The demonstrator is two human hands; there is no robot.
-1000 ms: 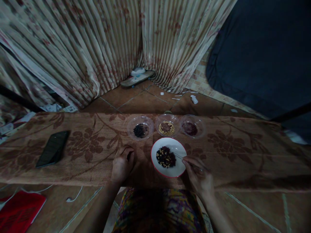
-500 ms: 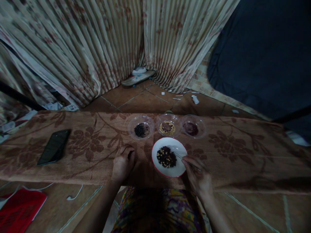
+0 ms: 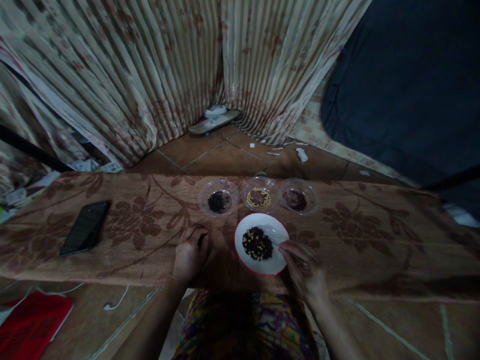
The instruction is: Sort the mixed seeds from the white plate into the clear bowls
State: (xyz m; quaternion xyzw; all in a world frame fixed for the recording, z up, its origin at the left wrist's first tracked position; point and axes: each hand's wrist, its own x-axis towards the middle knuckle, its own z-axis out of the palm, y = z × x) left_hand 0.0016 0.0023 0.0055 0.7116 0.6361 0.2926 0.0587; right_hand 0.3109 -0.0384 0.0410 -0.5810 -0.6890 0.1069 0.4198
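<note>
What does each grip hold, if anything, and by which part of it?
The right grip holds a thin tool, probably tweezers, around its middle. The left grip is loosely curled, with nothing visibly held.

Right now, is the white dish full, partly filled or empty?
Partly filled: the white dish holds dark and yellow beans, with bare white surface showing around them.

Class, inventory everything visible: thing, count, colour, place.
Plate: one, white, red-rimmed, centre
Bowls: three, clear, beyond plate
Beans: many, black, yellow, reddish, in plate and bowls
Thin tool: one, silvery, over plate
Phone: one, black, left
Tablecloth: one, brown, under plate
Curtains: count unclear, pale, behind
Skateboard: one, greyish, beside curtains
Scraps: several, white, on floor
Fabric: one, dark blue, right
Flat item: one, red, lower left
Earphone: one, white, on floor
Clothing: one, multicoloured, bottom
Left hand: one, on tablecloth
Right hand: one, holding tool
</note>
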